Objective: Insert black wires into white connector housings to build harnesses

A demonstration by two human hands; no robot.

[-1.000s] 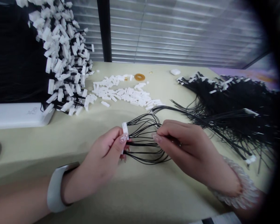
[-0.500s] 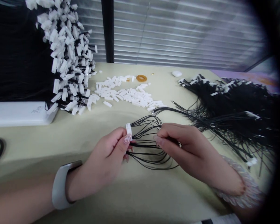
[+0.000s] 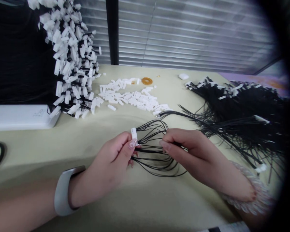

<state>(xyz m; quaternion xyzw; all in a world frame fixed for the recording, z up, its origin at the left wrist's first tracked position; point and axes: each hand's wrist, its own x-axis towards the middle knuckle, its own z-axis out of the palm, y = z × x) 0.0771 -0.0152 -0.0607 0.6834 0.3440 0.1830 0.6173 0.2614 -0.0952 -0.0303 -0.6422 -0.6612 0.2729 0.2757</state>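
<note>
Left hand (image 3: pixel 111 161) pinches a white connector (image 3: pixel 134 135) between thumb and fingers, closed tight on it. Right hand (image 3: pixel 195 156) closed on the black wires (image 3: pixel 157 151) looping out from the connector — fingertips curled under, exact contact hidden. Both just above the beige table (image 3: pixel 140 199). Loose white connectors (image 3: pixel 132 96) behind; black wire pile (image 3: pixel 244 109) right, edge vignetted — blinds at back.
</note>
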